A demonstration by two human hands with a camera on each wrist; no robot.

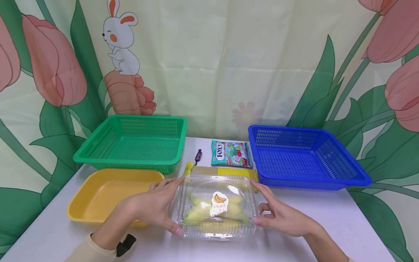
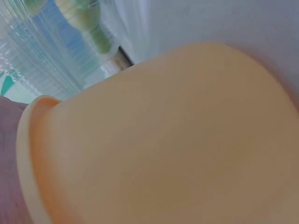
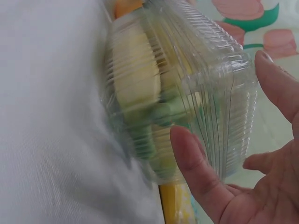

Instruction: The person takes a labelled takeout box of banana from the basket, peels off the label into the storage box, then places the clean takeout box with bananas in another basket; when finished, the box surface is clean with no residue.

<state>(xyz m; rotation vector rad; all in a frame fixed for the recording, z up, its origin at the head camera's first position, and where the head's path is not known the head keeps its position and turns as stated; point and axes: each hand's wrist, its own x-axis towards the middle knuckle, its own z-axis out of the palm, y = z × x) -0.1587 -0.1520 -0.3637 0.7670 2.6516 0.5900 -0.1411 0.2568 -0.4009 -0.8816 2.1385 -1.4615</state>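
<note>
A clear plastic clamshell box (image 1: 217,207) with yellow-green fruit (image 1: 229,211) inside and a banana sticker (image 1: 219,203) on its lid is near the front middle of the table. My left hand (image 1: 155,205) holds its left side, thumb at the near corner and fingers at the far one. On the opposite side my right hand (image 1: 281,211) grips the box, with the thumb (image 3: 187,154) along the ribbed wall. In the left wrist view, the yellow basin's outer wall (image 2: 168,140) hides most of the left hand. Behind the box lies a yellow packet (image 1: 235,171), partly covered by it.
A green basket (image 1: 144,160) stands at the back left, with the yellow basin (image 1: 114,183) in front of it. At the back right is a blue basket (image 1: 307,183). Between the baskets lie a Fox's candy bag (image 1: 231,153) and a small purple-wrapped candy (image 1: 198,155).
</note>
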